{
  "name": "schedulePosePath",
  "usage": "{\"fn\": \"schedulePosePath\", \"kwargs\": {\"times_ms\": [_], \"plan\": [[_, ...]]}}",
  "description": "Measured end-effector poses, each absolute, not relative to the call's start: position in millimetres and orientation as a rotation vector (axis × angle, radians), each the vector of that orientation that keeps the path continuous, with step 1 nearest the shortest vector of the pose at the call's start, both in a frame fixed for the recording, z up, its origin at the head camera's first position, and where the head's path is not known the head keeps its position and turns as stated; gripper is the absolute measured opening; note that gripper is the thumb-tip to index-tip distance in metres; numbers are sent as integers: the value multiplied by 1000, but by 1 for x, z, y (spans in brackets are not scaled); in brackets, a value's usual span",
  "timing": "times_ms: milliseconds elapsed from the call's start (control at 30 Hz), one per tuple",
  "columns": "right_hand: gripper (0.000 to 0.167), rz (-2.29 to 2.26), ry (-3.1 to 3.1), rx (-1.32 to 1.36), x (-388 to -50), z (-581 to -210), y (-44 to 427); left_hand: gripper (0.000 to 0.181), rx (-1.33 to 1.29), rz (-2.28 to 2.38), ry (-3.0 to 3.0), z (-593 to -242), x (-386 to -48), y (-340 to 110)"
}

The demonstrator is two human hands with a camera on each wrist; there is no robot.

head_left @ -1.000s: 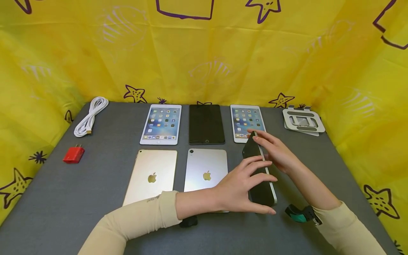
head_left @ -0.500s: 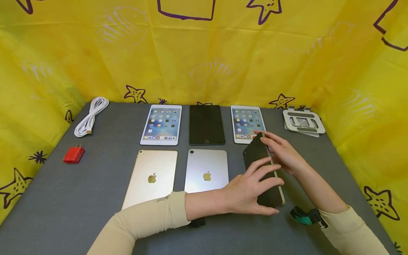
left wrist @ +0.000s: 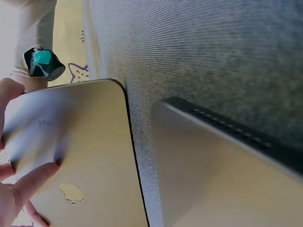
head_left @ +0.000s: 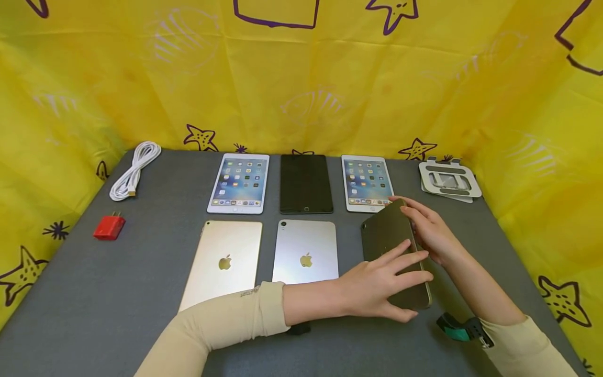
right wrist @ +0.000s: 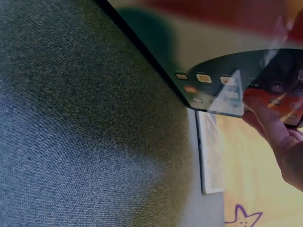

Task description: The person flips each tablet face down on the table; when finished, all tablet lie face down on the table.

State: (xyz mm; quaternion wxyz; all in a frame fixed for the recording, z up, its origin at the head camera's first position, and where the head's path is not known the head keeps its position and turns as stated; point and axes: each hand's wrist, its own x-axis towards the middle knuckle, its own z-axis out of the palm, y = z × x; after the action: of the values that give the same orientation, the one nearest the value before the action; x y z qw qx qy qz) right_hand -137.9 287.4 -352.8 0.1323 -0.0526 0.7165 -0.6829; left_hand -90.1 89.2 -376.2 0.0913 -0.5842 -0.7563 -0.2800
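Note:
A dark grey tablet (head_left: 383, 230) stands tilted on its left long edge, its back facing up and left. My right hand (head_left: 435, 235) pinches its far right corner, thumb on the back and fingers behind. In the right wrist view, those fingers (right wrist: 265, 113) hold the edge of the tablet's lit screen (right wrist: 222, 90). My left hand (head_left: 377, 288) lies across the near part of the back with spread fingers; in the left wrist view, fingertips (left wrist: 45, 172) touch the back close to the apple logo (left wrist: 71, 191). Left of it lies a silver tablet (head_left: 306, 241), partly covered by my left arm.
A gold tablet (head_left: 231, 241) lies face down further left. Behind are a white tablet (head_left: 237, 183), a black tablet (head_left: 306, 183) and another white tablet (head_left: 367, 180). A metal stand (head_left: 449, 180), white cable (head_left: 134, 173) and red charger (head_left: 109, 226) lie near the sides.
The dark grey tablet has leaned over to the right, showing more of its back. Both hands have moved right with it. The other tablets have stayed in place.

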Motion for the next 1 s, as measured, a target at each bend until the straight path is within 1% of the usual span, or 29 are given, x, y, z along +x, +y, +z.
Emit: {"fn": "schedulePosePath", "kwargs": {"times_ms": [233, 467, 667, 767, 1000], "plan": [[37, -2002, 2100, -147, -136, -355, 289, 62, -1742, -644, -2288, -375, -89, 97], [47, -1875, 2300, -92, -136, -358, 292, 65, -1737, -508, -2324, -375, -90, 103], [41, -1750, 2448, -19, -136, -360, 292, 68, -1769, -380, -2391, -375, -90, 106], [42, -1724, 2478, 34, -136, -363, 292, 69, -1771, -282, -2409, -375, -89, 107], [49, -1805, 2372, 199, -133, -371, 295, 82, -1776, -81, -2603, -381, -85, 101]]}}
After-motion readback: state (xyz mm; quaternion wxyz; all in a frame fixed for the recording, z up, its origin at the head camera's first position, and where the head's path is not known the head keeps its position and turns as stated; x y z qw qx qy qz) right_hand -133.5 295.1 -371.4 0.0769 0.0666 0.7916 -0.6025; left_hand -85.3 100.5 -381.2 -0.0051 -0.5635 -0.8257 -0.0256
